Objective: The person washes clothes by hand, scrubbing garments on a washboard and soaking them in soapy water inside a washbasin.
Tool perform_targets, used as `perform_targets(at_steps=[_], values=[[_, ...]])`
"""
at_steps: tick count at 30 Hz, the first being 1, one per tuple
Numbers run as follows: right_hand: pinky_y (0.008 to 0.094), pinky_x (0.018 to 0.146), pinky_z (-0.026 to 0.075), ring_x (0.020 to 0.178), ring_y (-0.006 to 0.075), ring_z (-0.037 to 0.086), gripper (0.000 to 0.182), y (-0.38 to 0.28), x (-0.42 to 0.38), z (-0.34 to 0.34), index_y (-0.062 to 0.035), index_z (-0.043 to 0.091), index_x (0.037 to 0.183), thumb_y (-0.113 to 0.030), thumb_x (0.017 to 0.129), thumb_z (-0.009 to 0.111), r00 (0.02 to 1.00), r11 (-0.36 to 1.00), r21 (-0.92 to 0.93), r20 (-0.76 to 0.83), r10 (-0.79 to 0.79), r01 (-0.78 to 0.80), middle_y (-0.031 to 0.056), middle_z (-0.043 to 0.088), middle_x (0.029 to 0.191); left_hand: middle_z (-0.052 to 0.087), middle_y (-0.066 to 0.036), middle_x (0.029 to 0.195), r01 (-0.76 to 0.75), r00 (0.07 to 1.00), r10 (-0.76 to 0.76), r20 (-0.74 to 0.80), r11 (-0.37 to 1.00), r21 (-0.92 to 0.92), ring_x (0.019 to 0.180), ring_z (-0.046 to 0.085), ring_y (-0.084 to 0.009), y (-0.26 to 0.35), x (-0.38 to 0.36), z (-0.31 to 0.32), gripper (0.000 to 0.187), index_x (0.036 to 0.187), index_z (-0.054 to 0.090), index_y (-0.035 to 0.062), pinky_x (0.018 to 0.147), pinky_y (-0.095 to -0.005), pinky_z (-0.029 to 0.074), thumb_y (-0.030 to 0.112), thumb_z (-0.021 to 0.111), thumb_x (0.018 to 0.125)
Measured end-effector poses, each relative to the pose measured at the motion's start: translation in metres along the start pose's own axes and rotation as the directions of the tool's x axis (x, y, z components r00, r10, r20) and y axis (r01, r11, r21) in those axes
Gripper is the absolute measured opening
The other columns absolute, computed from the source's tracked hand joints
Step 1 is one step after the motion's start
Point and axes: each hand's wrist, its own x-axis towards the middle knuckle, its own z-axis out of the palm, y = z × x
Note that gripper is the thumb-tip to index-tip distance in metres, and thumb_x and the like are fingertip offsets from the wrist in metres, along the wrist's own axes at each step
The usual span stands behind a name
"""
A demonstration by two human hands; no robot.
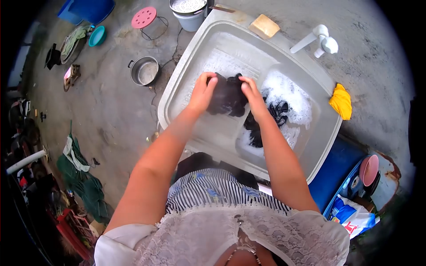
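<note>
A dark piece of wet cloth is stretched between my two hands above the washboard side of a grey laundry sink. My left hand grips its left edge, fingers curled over the top. The right edge is pinched in my right hand. In the basin to the right, more black cloth lies partly under white suds. My right forearm hides part of that basin. Foam also streaks the ribbed slope behind the held cloth.
A soap bar rests on the sink's back ledge near a white tap. A yellow cloth hangs over the right rim. A metal pot and a pink stool stand on the floor left. A blue barrel is at right.
</note>
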Motion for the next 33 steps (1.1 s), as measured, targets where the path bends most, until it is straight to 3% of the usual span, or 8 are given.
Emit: perform_targets(at_steps=[4,10,12,14,20,23,26,33], values=[[0.0317,0.096,0.043,0.112,0.0183,0.054,0.055,0.032,-0.052,-0.013,-0.0098,0.049,0.134,-0.029,0.088,0.071,0.997,0.968,-0.237,0.005,-0.079,0.078,0.0108,0.058,0.125,0.029,-0.022,0.150,-0.246,0.968,0.235,0.087,0.957,0.152,0.140,0.027,-0.0414,-0.006,-0.049,-0.024,0.075,0.145,0.037,0.0089,0.113,-0.0477,0.025,0.040,0.071,0.085],[0.0245,0.067,0.045,0.077,0.0092,0.053,0.030,-0.007,-0.073,-0.016,-0.0066,0.057,0.113,-0.020,0.089,0.070,0.985,0.914,0.375,-0.006,0.171,-0.156,0.0006,0.061,0.097,0.044,-0.020,0.142,-0.493,0.869,0.391,0.304,0.633,0.597,0.134,0.038,-0.0386,0.027,-0.070,-0.015,0.076,0.134,0.050,0.0062,0.110,-0.0467,0.029,0.032,0.082,0.071],[0.0213,0.057,0.037,0.065,0.0062,0.044,0.013,-0.030,-0.088,-0.030,-0.0070,0.061,0.099,-0.017,0.093,0.067,0.973,0.811,0.575,-0.104,0.204,-0.109,-0.0038,0.054,0.081,0.060,-0.014,0.124,-0.453,0.883,0.421,0.206,0.651,0.609,0.121,0.053,-0.0317,0.036,-0.060,-0.009,0.058,0.124,0.057,0.0040,0.103,-0.0415,0.039,0.028,0.080,0.076],[0.0194,0.054,0.033,0.061,0.0045,0.041,0.012,-0.024,-0.095,-0.067,-0.0087,0.061,0.095,-0.019,0.093,0.067,0.967,0.822,0.569,-0.191,0.166,-0.028,-0.0047,0.051,0.078,0.067,-0.008,0.109,0.258,0.958,-0.238,0.159,0.959,-0.118,0.106,0.063,-0.0236,0.070,-0.054,-0.004,0.044,0.120,0.058,0.0029,0.092,-0.0343,0.047,0.027,0.073,0.086],[0.0207,0.050,0.028,0.058,0.0035,0.037,0.012,-0.025,-0.173,-0.202,-0.0111,0.060,0.092,-0.021,0.092,0.068,0.730,0.944,0.330,-0.646,0.222,0.004,-0.0069,0.047,0.071,0.066,-0.012,0.114,0.404,0.910,-0.291,0.293,0.472,-0.784,0.104,0.064,-0.0257,0.066,-0.030,0.007,0.037,0.121,0.059,0.0032,0.092,-0.0426,0.053,0.032,0.055,0.097],[0.0259,0.063,0.042,0.072,0.0113,0.052,0.020,0.009,-0.209,-0.244,-0.0054,0.062,0.101,-0.018,0.087,0.072,0.613,0.956,-0.104,-0.785,0.091,-0.274,0.0012,0.057,0.087,0.066,-0.011,0.113,0.430,0.889,-0.380,0.256,0.497,-0.754,0.104,0.064,-0.0254,0.073,-0.026,0.038,0.035,0.119,0.059,0.0040,0.092,-0.0421,0.052,0.031,0.055,0.096],[0.0392,0.085,0.049,0.097,0.0294,0.061,0.026,0.031,-0.227,-0.240,-0.0047,0.063,0.103,-0.009,0.079,0.072,0.611,0.469,-0.750,-0.657,-0.442,-0.467,0.0129,0.062,0.104,0.066,-0.009,0.106,0.339,0.940,-0.264,0.219,0.631,-0.697,0.094,0.065,-0.0198,0.053,-0.025,0.082,0.029,0.117,0.059,0.0025,0.085,-0.0345,0.053,0.024,0.056,0.098],[0.0451,0.108,0.038,0.130,0.0347,0.046,0.052,0.098,-0.167,-0.180,-0.0087,0.057,0.128,-0.007,0.078,0.070,0.913,0.514,-0.856,-0.253,-0.320,-0.057,0.0162,0.048,0.141,0.066,-0.013,0.106,0.155,0.950,-0.158,0.269,0.987,0.033,0.097,0.064,-0.0222,0.040,-0.028,0.178,0.046,0.130,0.050,-0.0014,0.092,-0.0325,0.048,0.014,0.067,0.091]])
